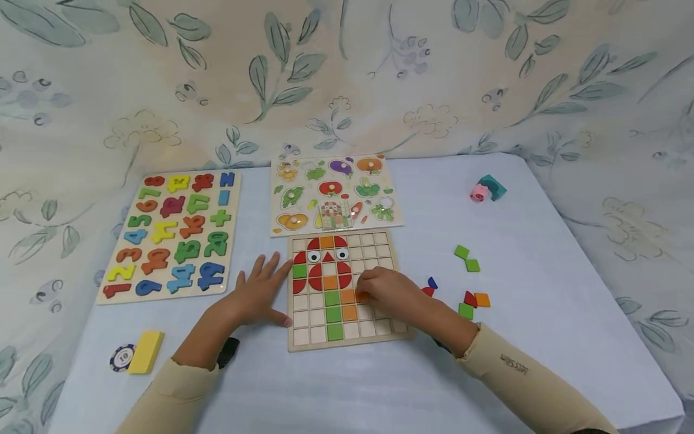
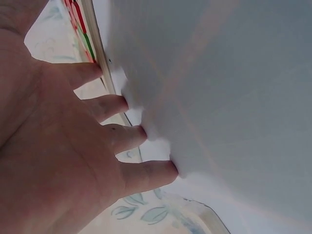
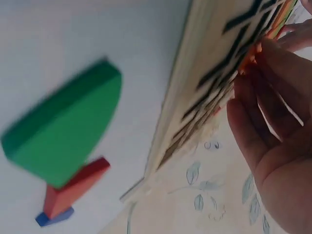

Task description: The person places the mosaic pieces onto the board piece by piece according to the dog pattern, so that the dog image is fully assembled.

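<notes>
A wooden grid board point(image 1: 320, 346) lies in front of the person, partly filled with red, orange and green pieces and two eye pieces. Over its middle right cells, the right hand point(image 1: 387, 294) pinches an orange square tile point(image 1: 361, 296) between thumb and fingers. The tile point(image 3: 249, 57) sits low against the grid in the right wrist view, partly covered by the fingertips. At the board's left edge rests the left hand point(image 1: 259, 295), fingers spread and holding nothing. Its index finger and thumb reach the board's rim; in the left wrist view the other fingertips point(image 2: 170, 168) touch the tablecloth.
Loose green tiles point(image 1: 473, 265), an orange tile point(image 1: 482, 299) and red and blue pieces lie right of the board. Behind it is a vegetable puzzle point(image 1: 279, 226) with a small pattern card point(image 1: 336, 215). A number puzzle point(image 1: 234, 208) and yellow block point(image 1: 146, 352) are left; a pig figure point(image 1: 479, 193) stands back right.
</notes>
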The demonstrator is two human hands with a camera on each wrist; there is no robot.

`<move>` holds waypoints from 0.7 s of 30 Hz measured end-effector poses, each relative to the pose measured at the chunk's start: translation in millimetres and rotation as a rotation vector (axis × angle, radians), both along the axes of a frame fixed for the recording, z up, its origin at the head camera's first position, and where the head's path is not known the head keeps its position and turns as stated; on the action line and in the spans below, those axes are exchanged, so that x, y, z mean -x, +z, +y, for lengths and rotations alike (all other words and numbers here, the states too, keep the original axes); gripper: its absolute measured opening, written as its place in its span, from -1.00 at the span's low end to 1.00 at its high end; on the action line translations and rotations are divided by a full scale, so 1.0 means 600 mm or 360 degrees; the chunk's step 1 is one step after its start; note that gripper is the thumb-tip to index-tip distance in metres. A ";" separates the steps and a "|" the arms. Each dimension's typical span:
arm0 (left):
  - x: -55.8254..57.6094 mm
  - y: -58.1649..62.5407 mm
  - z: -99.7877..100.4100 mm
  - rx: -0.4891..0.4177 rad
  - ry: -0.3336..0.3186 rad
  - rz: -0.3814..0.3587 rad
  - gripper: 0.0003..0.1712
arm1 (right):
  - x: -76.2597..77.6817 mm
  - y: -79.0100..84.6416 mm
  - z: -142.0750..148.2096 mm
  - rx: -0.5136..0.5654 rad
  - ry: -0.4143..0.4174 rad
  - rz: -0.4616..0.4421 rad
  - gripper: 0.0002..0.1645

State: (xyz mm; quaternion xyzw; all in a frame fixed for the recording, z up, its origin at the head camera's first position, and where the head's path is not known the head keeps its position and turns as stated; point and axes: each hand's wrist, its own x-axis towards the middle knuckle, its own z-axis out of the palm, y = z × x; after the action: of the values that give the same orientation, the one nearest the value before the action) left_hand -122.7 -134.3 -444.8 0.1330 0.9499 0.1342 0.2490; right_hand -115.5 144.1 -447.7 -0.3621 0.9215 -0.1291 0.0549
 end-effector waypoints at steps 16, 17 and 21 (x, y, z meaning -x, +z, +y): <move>0.005 0.002 0.007 0.0000 -0.0067 0.0035 0.37 | -0.072 0.020 0.260 -0.0202 -0.1095 -0.0393 -0.60; 0.005 0.002 0.007 0.0000 -0.0057 0.0028 0.37 | -0.074 0.014 0.269 -0.0198 -0.1096 -0.0409 -0.59; 0.000 0.002 0.004 0.0000 -0.0022 0.0021 0.38 | -0.074 -0.005 0.282 -0.0153 -0.1060 -0.0360 -0.58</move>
State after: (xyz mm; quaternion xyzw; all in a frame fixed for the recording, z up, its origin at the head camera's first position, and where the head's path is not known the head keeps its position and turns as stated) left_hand -122.8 -132.0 -443.4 0.1404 0.9506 0.1316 0.2436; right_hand -71.3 313.5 -450.4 -0.0221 0.9821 -0.1356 0.1286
